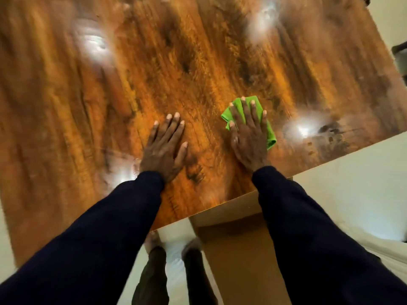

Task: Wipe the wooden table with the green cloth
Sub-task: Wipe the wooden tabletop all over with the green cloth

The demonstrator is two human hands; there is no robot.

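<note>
A glossy wooden table (198,69) fills most of the view, with bright light reflections on it. My right hand (248,137) lies flat with straight fingers on the green cloth (270,134), pressing it against the tabletop near the table's near right edge. The cloth is folded and shows at the fingertips and along the right side of the hand. My left hand (165,148) rests flat on the bare wood to the left of the cloth, fingers straight and spread, holding nothing. Both arms wear dark blue sleeves.
The table's near edge runs diagonally from lower left to the right. A brown table leg or panel (240,249) stands below the edge. My legs and feet (154,241) show on the pale floor (352,190). A dark object (399,50) sits at the far right.
</note>
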